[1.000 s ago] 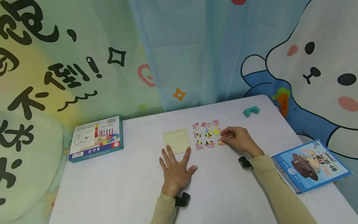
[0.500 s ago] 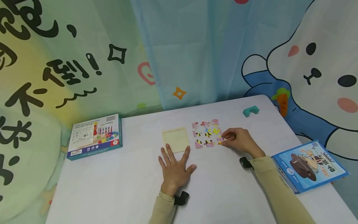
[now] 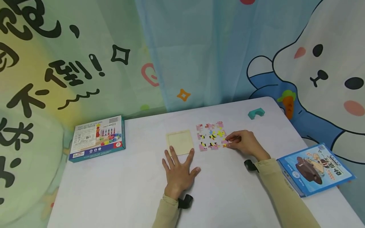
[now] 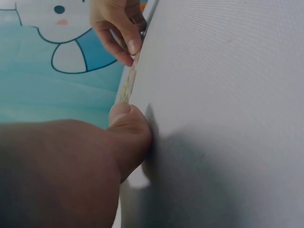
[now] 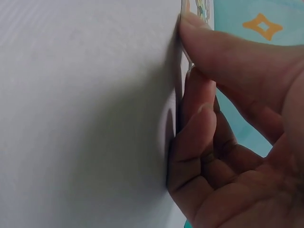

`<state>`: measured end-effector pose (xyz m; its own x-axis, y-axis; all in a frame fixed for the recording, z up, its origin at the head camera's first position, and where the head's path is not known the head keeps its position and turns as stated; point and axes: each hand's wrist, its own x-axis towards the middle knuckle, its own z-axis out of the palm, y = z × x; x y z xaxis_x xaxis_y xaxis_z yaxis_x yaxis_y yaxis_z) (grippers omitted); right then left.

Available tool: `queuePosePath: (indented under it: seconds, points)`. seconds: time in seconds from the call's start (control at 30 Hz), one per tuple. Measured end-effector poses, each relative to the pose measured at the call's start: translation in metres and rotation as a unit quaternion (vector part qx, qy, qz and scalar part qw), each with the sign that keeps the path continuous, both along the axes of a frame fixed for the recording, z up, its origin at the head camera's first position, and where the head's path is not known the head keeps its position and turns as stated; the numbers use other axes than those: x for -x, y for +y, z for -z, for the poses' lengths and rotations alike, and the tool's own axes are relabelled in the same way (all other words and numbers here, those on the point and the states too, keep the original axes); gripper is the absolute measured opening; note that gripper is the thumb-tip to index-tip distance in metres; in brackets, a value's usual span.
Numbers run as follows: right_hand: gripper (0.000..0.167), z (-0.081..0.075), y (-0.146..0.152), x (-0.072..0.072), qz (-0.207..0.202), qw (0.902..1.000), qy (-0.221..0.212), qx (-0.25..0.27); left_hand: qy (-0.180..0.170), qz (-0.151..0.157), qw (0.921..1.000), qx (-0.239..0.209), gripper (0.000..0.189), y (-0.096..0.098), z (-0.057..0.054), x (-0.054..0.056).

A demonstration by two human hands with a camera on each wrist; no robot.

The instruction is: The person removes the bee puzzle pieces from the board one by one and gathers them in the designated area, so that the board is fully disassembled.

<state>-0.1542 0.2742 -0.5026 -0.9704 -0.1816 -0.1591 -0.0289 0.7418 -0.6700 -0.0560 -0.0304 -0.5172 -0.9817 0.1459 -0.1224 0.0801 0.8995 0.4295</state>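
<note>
In the head view a grid of pink, yellow and black puzzle pieces (image 3: 212, 135) lies on the white table, rows slightly apart. At its lower right corner my right hand (image 3: 245, 143) pinches a puzzle piece (image 3: 224, 142) with thumb and fingers, mostly covering it. The right wrist view has the thumb (image 5: 213, 45) on the piece's edge, close over the tabletop. To the left of the grid lies a pale square wooden tray (image 3: 180, 142). My left hand (image 3: 178, 177) rests flat with fingers spread, fingertips on the tray's near edge.
A boxed toy set (image 3: 97, 139) lies at the table's left back. On the right, a blue box (image 3: 316, 169) sits at the table's edge. A small green arch-shaped block (image 3: 256, 113) stands at the back right. A printed curtain (image 3: 194, 57) hangs behind the table.
My right hand has shifted slightly toward the near side, its fingertips moving onto the corner piece. My left hand stays on the tray. The head view has tilted a little.
</note>
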Motion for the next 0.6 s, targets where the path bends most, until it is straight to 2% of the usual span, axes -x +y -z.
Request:
queuePosePath:
  seconds: [0.1,0.3,0.5,0.6]
  points:
    - [0.027,-0.0013,0.0005,0.0006,0.006,1.0000,-0.004,-0.004,-0.002,-0.001,1.0000,-0.004,0.070,-0.0006,-0.0024,0.0008]
    - [0.031,-0.0008,-0.0002,-0.0005,0.020,0.9993,-0.030,0.005,-0.001,-0.008,0.9997,-0.023,0.071,-0.0042,-0.0006,-0.0019]
    - [0.029,0.0015,0.0015,-0.0023,0.023,0.9993,-0.024,0.017,0.018,-0.016,0.9994,-0.026,0.071,-0.0034,0.0022,-0.0048]
    - [0.029,0.0030,0.0029,-0.0044,0.024,0.9992,-0.023,0.023,0.015,-0.021,0.9992,-0.031,0.071,-0.0027,0.0036,-0.0060]
